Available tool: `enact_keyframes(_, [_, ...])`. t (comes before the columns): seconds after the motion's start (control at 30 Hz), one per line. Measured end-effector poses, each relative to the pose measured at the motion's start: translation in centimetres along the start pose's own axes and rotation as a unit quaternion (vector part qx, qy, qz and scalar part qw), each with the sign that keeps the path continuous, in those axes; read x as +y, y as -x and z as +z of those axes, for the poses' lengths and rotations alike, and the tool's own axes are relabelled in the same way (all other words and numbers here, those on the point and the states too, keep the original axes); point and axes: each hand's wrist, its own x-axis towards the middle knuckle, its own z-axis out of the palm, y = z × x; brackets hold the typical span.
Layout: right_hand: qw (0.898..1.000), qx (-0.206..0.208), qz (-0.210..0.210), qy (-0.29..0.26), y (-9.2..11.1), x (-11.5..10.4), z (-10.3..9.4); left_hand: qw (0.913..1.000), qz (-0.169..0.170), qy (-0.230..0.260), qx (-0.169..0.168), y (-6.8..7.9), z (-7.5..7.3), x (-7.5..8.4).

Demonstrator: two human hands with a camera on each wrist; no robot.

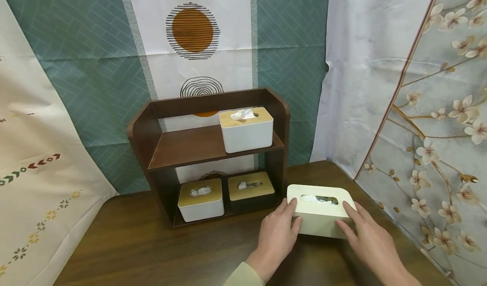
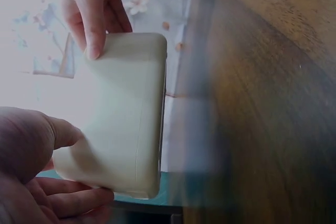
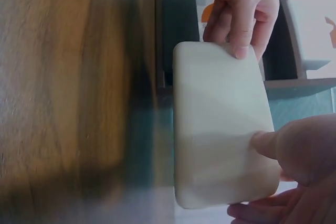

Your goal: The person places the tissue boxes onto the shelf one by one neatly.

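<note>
Both hands hold a cream tissue box (image 1: 323, 224) over the right part of the table, a white tissue showing in its oval slot. My left hand (image 1: 277, 231) grips its left end, thumb on the front wall. At the opposite end, my right hand (image 1: 370, 239) grips it the same way. The left wrist view shows the box's smooth side (image 2: 118, 108) between the left hand (image 2: 47, 166) below and the right hand (image 2: 94, 9) above. From the right wrist, the box (image 3: 220, 124) appears with its lower edge close over the tabletop.
A dark brown two-tier shelf (image 1: 190, 146) stands at the back. A white tissue box (image 1: 249, 136) with a wooden lid is on its upper tier. Below sit another white one (image 1: 201, 210) and a dark one (image 1: 253, 197). Patterned cloths (image 1: 289, 66) hang behind the wooden table (image 1: 152, 256).
</note>
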Motion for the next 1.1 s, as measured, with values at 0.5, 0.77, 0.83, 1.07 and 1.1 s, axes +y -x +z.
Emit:
enact_keyframes(0.5, [0.994,0.088,-0.053,-0.036,0.6,-3.7,-0.6,0.9985,0.004,-0.014,0.053,2.3,-5.2,-1.0])
enact_keyframes(0.77, [0.986,0.13,-0.083,-0.062,0.7,-6.0,-0.8,0.9961,-0.008,-0.05,0.073,2.9,-8.1,-1.7])
enact_keyframes(0.83, [0.984,0.14,-0.093,-0.064,0.5,-6.6,-0.9,0.9948,-0.008,-0.055,0.085,2.9,-8.7,-1.9])
enact_keyframes(1.07, [0.977,0.165,-0.119,-0.068,-0.1,-8.1,-1.0,0.9928,-0.015,-0.055,0.105,3.4,-10.3,-2.6])
enact_keyframes(1.1, [0.976,0.167,-0.122,-0.069,-0.2,-8.4,-1.1,0.9927,-0.018,-0.055,0.106,3.5,-10.5,-2.7])
